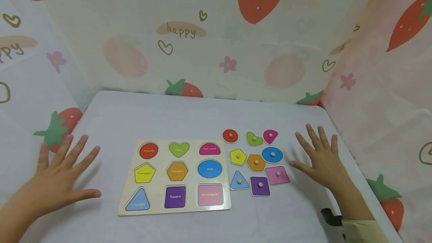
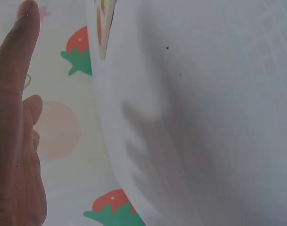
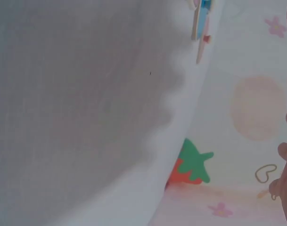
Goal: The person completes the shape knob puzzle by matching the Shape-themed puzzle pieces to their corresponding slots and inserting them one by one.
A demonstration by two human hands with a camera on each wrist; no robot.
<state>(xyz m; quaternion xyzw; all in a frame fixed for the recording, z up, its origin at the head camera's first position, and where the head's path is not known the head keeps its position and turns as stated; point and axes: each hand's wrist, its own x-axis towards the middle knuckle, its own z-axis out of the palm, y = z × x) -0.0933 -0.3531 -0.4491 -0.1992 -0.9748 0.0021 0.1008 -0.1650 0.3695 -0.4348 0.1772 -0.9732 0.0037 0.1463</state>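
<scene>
A wooden shape puzzle board [image 1: 158,194] lies on the white table, its printed recesses in three rows. Loose knobbed pieces lie just right of it: a red circle [image 1: 230,136], green heart [image 1: 253,139], magenta half round [image 1: 270,136], yellow pentagon [image 1: 238,157], orange hexagon [image 1: 255,163], blue oval [image 1: 272,155], light blue triangle [image 1: 239,181], purple square [image 1: 260,186] and pink rectangle [image 1: 277,175]. My left hand [image 1: 60,181], fingers spread, is left of the board and holds nothing. Likewise spread and holding nothing, my right hand [image 1: 322,160] is right of the pieces.
Strawberry-printed cloth [image 1: 182,63] rises behind the white tabletop [image 1: 175,115] and along both sides. A black strap-like object [image 1: 331,217] shows at my right wrist, beside a light sleeve [image 1: 362,231]. Both hands cast shadows on the table.
</scene>
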